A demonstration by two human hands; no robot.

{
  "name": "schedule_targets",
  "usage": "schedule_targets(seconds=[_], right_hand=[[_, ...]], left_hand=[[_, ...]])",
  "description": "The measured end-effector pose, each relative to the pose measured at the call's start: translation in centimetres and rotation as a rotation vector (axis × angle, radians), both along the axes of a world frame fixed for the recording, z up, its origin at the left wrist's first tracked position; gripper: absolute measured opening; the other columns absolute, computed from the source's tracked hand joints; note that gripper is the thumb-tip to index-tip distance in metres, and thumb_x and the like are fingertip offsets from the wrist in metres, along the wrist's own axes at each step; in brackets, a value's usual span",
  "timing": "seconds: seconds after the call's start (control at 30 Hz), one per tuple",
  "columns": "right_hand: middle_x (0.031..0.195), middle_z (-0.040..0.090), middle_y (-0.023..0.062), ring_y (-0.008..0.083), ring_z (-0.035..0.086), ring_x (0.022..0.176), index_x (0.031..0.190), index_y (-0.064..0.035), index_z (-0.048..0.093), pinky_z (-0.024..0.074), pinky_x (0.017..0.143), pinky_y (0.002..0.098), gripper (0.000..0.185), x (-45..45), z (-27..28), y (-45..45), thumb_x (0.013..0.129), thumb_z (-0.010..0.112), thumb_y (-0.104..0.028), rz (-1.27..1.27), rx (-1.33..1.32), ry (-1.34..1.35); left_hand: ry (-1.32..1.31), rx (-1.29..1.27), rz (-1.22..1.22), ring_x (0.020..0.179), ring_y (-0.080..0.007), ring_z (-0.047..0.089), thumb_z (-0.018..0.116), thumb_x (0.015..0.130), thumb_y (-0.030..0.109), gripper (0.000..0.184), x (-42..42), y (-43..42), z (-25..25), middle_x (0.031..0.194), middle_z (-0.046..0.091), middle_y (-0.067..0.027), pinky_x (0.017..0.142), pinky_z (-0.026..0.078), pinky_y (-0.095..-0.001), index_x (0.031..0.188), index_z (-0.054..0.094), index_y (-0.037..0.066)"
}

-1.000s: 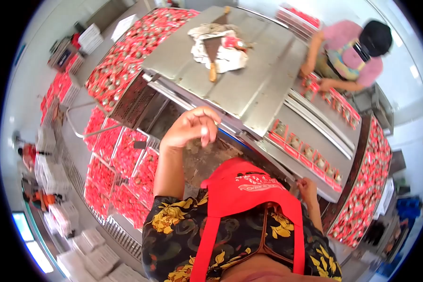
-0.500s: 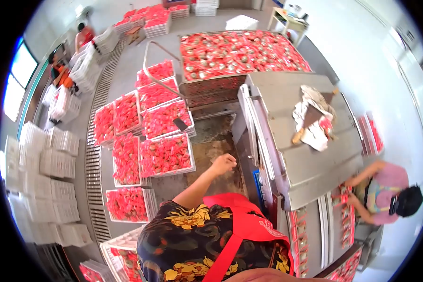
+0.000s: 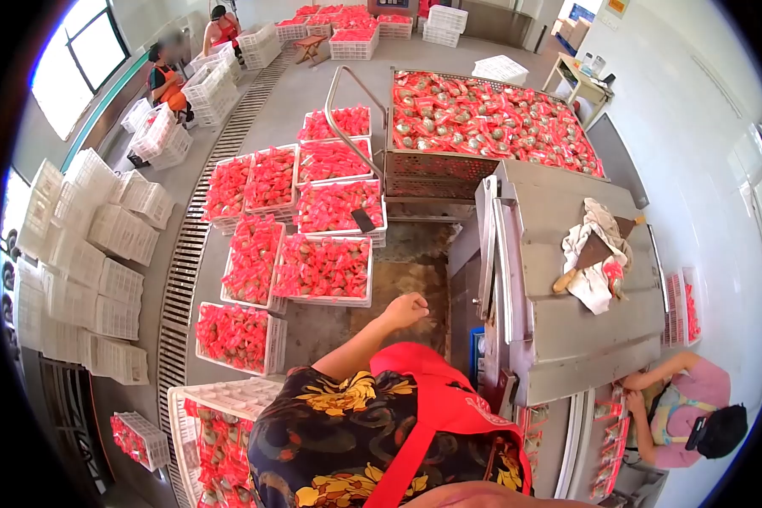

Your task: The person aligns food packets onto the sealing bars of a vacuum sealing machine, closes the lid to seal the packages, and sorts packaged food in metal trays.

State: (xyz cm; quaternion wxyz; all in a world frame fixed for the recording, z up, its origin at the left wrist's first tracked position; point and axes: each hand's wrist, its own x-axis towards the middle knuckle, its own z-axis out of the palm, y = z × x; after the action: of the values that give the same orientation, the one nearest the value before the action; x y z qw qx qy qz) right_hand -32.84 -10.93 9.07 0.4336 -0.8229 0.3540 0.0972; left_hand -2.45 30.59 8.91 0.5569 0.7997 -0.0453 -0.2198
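My left hand point(image 3: 408, 311) hangs over the wet, stained floor point(image 3: 406, 267), its fingers curled in and nothing showing in them. It touches nothing. Nearest to it on the left is a white crate point(image 3: 370, 284) filled with red-wrapped packs point(image 3: 323, 264); on the right stands a steel machine point(image 3: 584, 339). A dark flat object point(image 3: 362, 220) lies on the packs one crate farther back. My right hand is out of view; only part of that arm point(image 3: 483, 495) shows along the bottom edge.
A steel bin point(image 3: 427, 173) of wrapped packs has a bent metal handle point(image 3: 334, 80). On the machine lie a cloth point(image 3: 593, 292) and a scraper point(image 3: 588, 254). A co-worker point(image 3: 703, 411) stands at the right beside rows of packs. White crates point(image 3: 118, 233) are stacked left.
The view has shifted, so the crates, bin and machine sit lower and farther right in it. My left hand stays curled in nearly the same posture.
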Motion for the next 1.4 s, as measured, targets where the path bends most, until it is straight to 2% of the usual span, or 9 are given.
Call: schedule_targets(seconds=[0.13,0.33,0.57,0.87,1.07,1.17,1.23,1.33,1.4], right_hand=[[0.070,0.069,0.0110,0.0242,0.066,0.064,0.078,-0.0052,0.068,0.0522,0.059,0.0358,0.009,0.3,-0.2,-0.2,0.081,0.069,-0.014,0.021,0.008,0.005],[0.070,0.069,0.0110,0.0243,0.067,0.064,0.078,-0.0053,0.068,0.0522,0.060,0.0358,0.009,-0.4,-0.2,-0.3,0.081,0.069,-0.014,0.027,0.016,0.010],[0.070,0.069,0.0109,0.0245,0.067,0.064,0.078,-0.0054,0.068,0.0522,0.060,0.0358,0.009,-1.5,-0.2,-0.3,0.081,0.069,-0.014,0.016,0.030,0.017],[0.071,0.069,0.0109,0.0247,0.067,0.065,0.078,-0.0056,0.068,0.0523,0.060,0.0359,0.009,-2.4,-0.5,-0.2,0.081,0.070,-0.014,0.000,0.044,0.032],[0.071,0.069,0.0109,0.0248,0.067,0.065,0.078,-0.0057,0.068,0.0523,0.060,0.0359,0.009,-3.0,-0.2,0.0,0.080,0.070,-0.014,-0.008,0.049,0.043],[0.071,0.069,0.0108,0.0249,0.067,0.065,0.078,-0.0057,0.068,0.0523,0.060,0.0359,0.009,-3.4,-0.7,-0.1,0.080,0.070,-0.014,-0.011,0.051,0.046],[0.071,0.069,0.0108,0.0249,0.067,0.065,0.078,-0.0057,0.068,0.0523,0.061,0.0359,0.009,-3.6,-0.8,-0.1,0.080,0.070,-0.014,-0.010,0.053,0.046],[0.071,0.069,0.0108,0.0250,0.067,0.066,0.078,-0.0058,0.068,0.0523,0.061,0.0359,0.009,-4.0,-0.9,-0.1,0.080,0.070,-0.014,-0.007,0.051,0.044],[0.071,0.069,0.0108,0.0250,0.067,0.066,0.078,-0.0058,0.068,0.0524,0.061,0.0359,0.009,-4.5,-1.0,0.1,0.080,0.070,-0.014,-0.015,0.059,0.044]], left_hand=[[-0.039,0.086,0.012,0.076,-0.0229,0.070,0.073,0.083,0.029,0.031,-1.3,1.2,-0.8,0.087,0.073,-0.0121,0.070,0.055,-0.0357,0.103,0.066,0.006],[0.034,0.110,-0.034,0.080,-0.0247,0.071,0.072,0.083,0.029,0.031,-2.6,1.6,1.4,0.089,0.073,-0.0131,0.074,0.055,-0.0369,0.103,0.067,0.005],[0.043,0.095,-0.046,0.083,-0.0255,0.071,0.072,0.082,0.030,0.032,-3.1,2.5,-0.3,0.089,0.073,-0.0134,0.077,0.055,-0.0373,0.102,0.068,0.005],[-0.063,0.161,-0.106,0.089,-0.0314,0.069,0.071,0.082,0.034,0.034,-3.8,2.0,-1.1,0.092,0.072,-0.0160,0.081,0.054,-0.0397,0.102,0.069,0.006],[0.047,0.149,-0.122,0.091,-0.0327,0.069,0.071,0.082,0.033,0.034,-3.5,1.0,0.2,0.093,0.071,-0.0165,0.082,0.054,-0.0413,0.102,0.068,0.006],[-0.115,0.187,-0.137,0.088,-0.0325,0.069,0.070,0.082,0.030,0.032,-2.7,0.2,0.0,0.091,0.072,-0.0155,0.079,0.054,-0.0416,0.102,0.067,0.006],[-0.308,0.227,-0.130,0.082,-0.0265,0.071,0.071,0.084,0.022,0.028,-1.6,-0.8,0.2,0.089,0.073,-0.0143,0.075,0.055,-0.0369,0.104,0.065,0.004],[-0.231,0.136,-0.130,0.084,-0.0306,0.070,0.070,0.084,0.020,0.027,1.0,-2.6,4.2,0.089,0.072,-0.0136,0.076,0.054,-0.0408,0.106,0.064,0.005],[-0.429,0.146,-0.078,0.090,-0.0325,0.068,0.069,0.084,0.017,0.030,2.4,-3.9,5.0,0.095,0.070,-0.0127,0.079,0.053,-0.0427,0.111,0.061,0.007]])
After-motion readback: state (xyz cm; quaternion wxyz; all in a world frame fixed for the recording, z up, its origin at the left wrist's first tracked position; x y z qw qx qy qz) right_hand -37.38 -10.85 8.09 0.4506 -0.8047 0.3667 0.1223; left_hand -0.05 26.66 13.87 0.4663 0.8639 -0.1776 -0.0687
